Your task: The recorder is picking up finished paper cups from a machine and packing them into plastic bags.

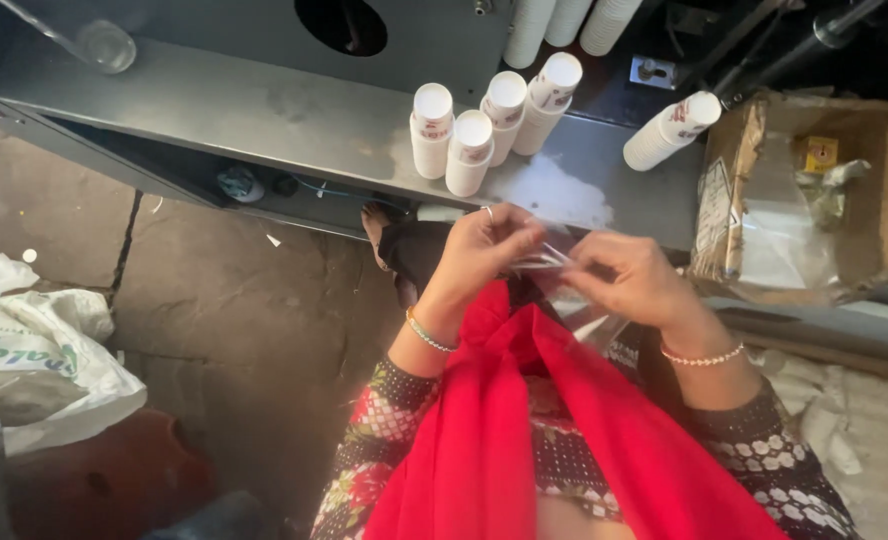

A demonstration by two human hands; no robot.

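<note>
My left hand [479, 255] and my right hand [632, 280] meet in front of my chest. Both pinch a thin clear plastic bag [549, 262] between the fingertips, and part of the bag hangs down below the right hand. A red scarf [524, 420] drapes under my wrists. Just beyond my hands, several stacks of white paper cups [471, 150] stand on a grey metal ledge [264, 110]. One more cup stack [669, 130] lies tilted to the right.
An open cardboard box [844, 190] with clear plastic bags inside sits at the right. More cup stacks [564, 25] hang at the top by a machine. A white sack [34, 340] lies on the stone floor at the left. White padding is at the lower right.
</note>
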